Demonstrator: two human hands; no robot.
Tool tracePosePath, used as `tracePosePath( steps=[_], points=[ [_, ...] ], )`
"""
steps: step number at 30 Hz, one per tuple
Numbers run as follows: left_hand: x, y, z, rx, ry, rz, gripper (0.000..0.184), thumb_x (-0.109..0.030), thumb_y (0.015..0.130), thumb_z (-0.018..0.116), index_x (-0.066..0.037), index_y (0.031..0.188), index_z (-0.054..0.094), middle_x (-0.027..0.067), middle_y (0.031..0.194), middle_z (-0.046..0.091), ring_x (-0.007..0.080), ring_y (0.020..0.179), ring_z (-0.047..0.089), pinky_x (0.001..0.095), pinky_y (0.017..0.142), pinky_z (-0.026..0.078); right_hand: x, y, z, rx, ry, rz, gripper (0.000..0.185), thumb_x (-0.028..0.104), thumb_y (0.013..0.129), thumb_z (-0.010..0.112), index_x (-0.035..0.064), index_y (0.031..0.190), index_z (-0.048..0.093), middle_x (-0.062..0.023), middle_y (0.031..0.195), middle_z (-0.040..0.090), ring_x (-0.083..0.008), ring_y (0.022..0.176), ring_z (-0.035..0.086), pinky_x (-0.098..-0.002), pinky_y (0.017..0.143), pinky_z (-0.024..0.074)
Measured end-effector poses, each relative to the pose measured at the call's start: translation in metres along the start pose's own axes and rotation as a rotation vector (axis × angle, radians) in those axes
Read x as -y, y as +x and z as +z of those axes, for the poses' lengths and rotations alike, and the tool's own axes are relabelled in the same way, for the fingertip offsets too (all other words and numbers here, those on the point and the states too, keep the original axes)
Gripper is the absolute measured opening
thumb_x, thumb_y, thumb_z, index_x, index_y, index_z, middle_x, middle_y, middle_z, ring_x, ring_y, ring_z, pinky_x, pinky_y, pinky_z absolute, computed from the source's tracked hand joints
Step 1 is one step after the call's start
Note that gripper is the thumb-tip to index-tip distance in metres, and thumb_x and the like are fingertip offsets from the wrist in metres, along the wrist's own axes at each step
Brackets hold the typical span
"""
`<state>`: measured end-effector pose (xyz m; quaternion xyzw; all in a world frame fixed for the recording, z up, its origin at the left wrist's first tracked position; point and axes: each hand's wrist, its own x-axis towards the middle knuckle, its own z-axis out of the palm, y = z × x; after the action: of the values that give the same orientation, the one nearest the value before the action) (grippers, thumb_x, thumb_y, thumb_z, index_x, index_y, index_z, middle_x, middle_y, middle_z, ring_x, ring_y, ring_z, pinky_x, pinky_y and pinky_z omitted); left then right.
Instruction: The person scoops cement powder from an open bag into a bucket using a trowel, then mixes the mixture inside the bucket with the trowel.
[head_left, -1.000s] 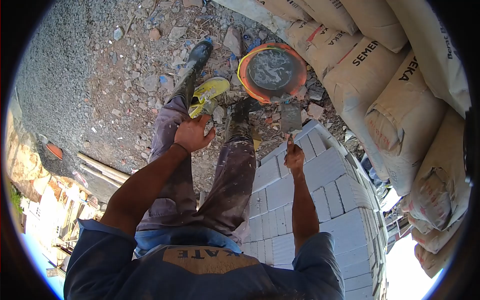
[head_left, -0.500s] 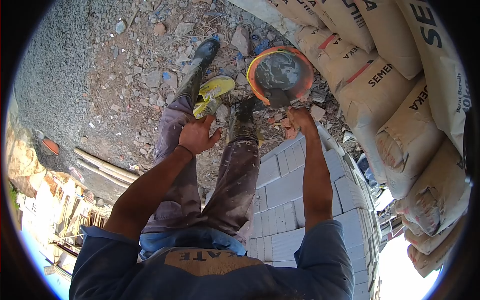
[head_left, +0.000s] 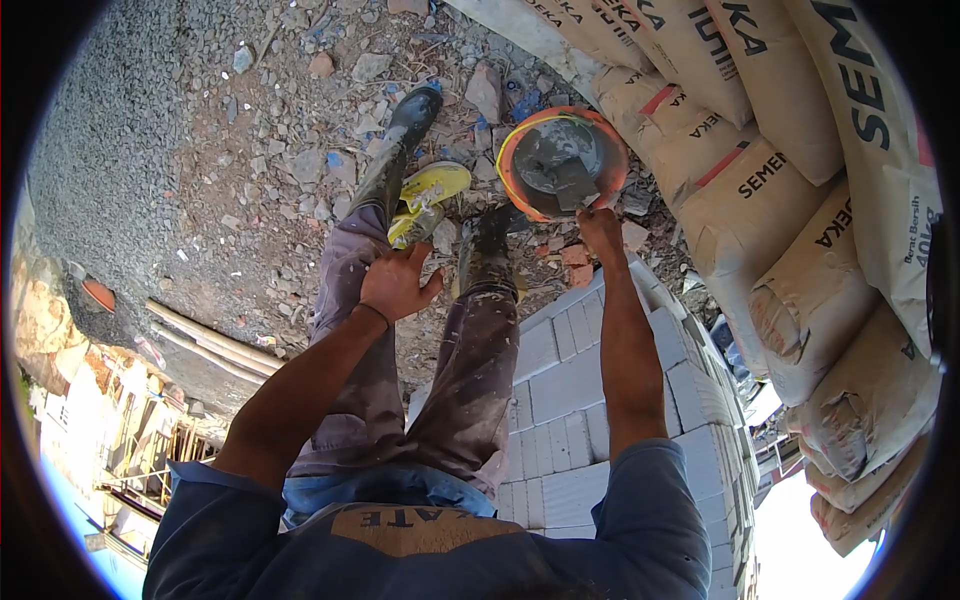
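My right hand (head_left: 600, 232) is closed round the handle of a trowel. The flat grey trowel blade (head_left: 573, 184) is inside the orange bucket (head_left: 507, 165), over the wet grey mix (head_left: 548, 148). My left hand (head_left: 396, 284) rests at my left knee, thumb apart from the fingers, with nothing visible in it. Just beyond it lie yellow shoes or similar yellow items (head_left: 436, 185) on the rubble, beside my boots (head_left: 412, 108).
Stacked cement bags (head_left: 760, 190) rise on the right. A stack of pale grey blocks (head_left: 570, 385) stands below my right arm. Broken bricks (head_left: 577, 262) and stones lie about the bucket. Bamboo poles (head_left: 215, 340) lie at the left, near gravel (head_left: 110, 160).
My right hand has moved the trowel up from above the blocks and into the bucket, the blade now lying over the mix. My left hand has stayed at the knee. The view has shifted slightly.
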<state>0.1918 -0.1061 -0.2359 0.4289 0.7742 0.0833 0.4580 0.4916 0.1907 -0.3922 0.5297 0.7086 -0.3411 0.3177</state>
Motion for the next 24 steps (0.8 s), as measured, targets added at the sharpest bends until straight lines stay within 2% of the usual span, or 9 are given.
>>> tracePosePath(
  steps=[4,6,10,13,15,16,18,22,24],
  points=[
    [-0.004,0.000,0.001,-0.071,-0.013,0.051,0.039,-0.037,0.092,0.067,-0.008,0.117,0.058,0.0159,0.095,0.071,0.0384,0.079,0.071,0.0507,0.067,0.058,0.000,0.005,0.004,0.047,0.024,0.087,0.044,0.031,0.098,0.062,-0.0063,0.077,0.069,-0.0155,0.063,0.062,-0.0279,0.055,0.065,-0.0459,0.060,0.0523],
    [-0.006,0.000,0.003,-0.053,-0.002,0.037,0.039,-0.037,0.092,0.067,-0.008,0.116,0.058,0.0161,0.094,0.071,0.0383,0.079,0.071,0.0506,0.067,0.058,0.004,0.005,0.001,0.127,0.564,0.324,0.033,0.022,0.098,0.063,-0.0052,0.083,0.070,-0.0129,0.065,0.064,-0.0252,0.053,0.065,-0.0413,0.052,0.0506],
    [-0.009,0.001,-0.001,-0.026,0.000,0.033,0.038,-0.036,0.092,0.067,-0.008,0.116,0.058,0.0156,0.090,0.070,0.0377,0.079,0.071,0.0499,0.068,0.058,0.001,0.043,0.046,-0.058,0.343,0.289,0.024,0.015,0.099,0.063,-0.0057,0.089,0.070,-0.0113,0.067,0.065,-0.0217,0.051,0.061,-0.0378,0.044,0.0460],
    [-0.008,0.001,0.002,-0.036,0.003,0.039,0.038,-0.036,0.092,0.067,-0.008,0.116,0.058,0.0153,0.089,0.070,0.0370,0.079,0.071,0.0495,0.069,0.058,0.022,0.044,0.036,0.275,0.553,0.384,0.028,0.018,0.100,0.065,-0.0056,0.086,0.068,-0.0120,0.068,0.065,-0.0215,0.048,0.058,-0.0392,0.041,0.0430],
    [-0.005,0.002,0.006,-0.057,0.002,0.046,0.038,-0.035,0.092,0.067,-0.008,0.116,0.058,0.0153,0.089,0.069,0.0366,0.079,0.071,0.0495,0.069,0.058,0.032,0.035,0.035,0.048,0.771,0.416,0.045,0.037,0.100,0.062,-0.0066,0.109,0.071,-0.0228,0.092,0.075,-0.0333,0.077,0.074,-0.0494,0.067,0.0571],
    [-0.006,0.002,0.007,-0.048,-0.019,0.035,0.039,-0.036,0.092,0.068,-0.008,0.118,0.060,0.0157,0.091,0.070,0.0374,0.081,0.071,0.0495,0.070,0.058,0.022,0.047,0.048,0.049,0.773,0.412,0.045,0.037,0.100,0.062,-0.0066,0.109,0.071,-0.0228,0.092,0.075,-0.0333,0.077,0.074,-0.0494,0.067,0.0571],
    [-0.003,0.001,0.007,-0.030,-0.039,0.026,0.041,-0.037,0.092,0.068,-0.008,0.120,0.062,0.0162,0.093,0.071,0.0381,0.082,0.071,0.0496,0.071,0.058,0.000,0.061,0.071,0.097,0.247,0.257,0.051,0.040,0.097,0.066,-0.0053,0.121,0.068,-0.0246,0.095,0.075,-0.0358,0.081,0.074,-0.0503,0.074,0.0574],
    [-0.004,0.001,0.008,-0.029,-0.025,0.013,0.040,-0.038,0.093,0.067,-0.008,0.119,0.062,0.0160,0.093,0.070,0.0388,0.081,0.071,0.0505,0.069,0.058,0.014,0.050,0.019,0.235,0.443,0.490,0.055,0.041,0.093,0.070,-0.0027,0.127,0.065,-0.0257,0.100,0.075,-0.0409,0.089,0.073,-0.0522,0.082,0.0569],
    [-0.003,-0.001,0.008,-0.010,-0.011,0.007,0.040,-0.039,0.093,0.067,-0.009,0.119,0.062,0.0160,0.093,0.070,0.0391,0.080,0.071,0.0510,0.068,0.058,0.028,0.031,0.022,-0.067,0.137,0.250,0.056,0.040,0.092,0.070,-0.0016,0.129,0.064,-0.0273,0.106,0.073,-0.0434,0.096,0.073,-0.0516,0.084,0.0578]
  ],
)
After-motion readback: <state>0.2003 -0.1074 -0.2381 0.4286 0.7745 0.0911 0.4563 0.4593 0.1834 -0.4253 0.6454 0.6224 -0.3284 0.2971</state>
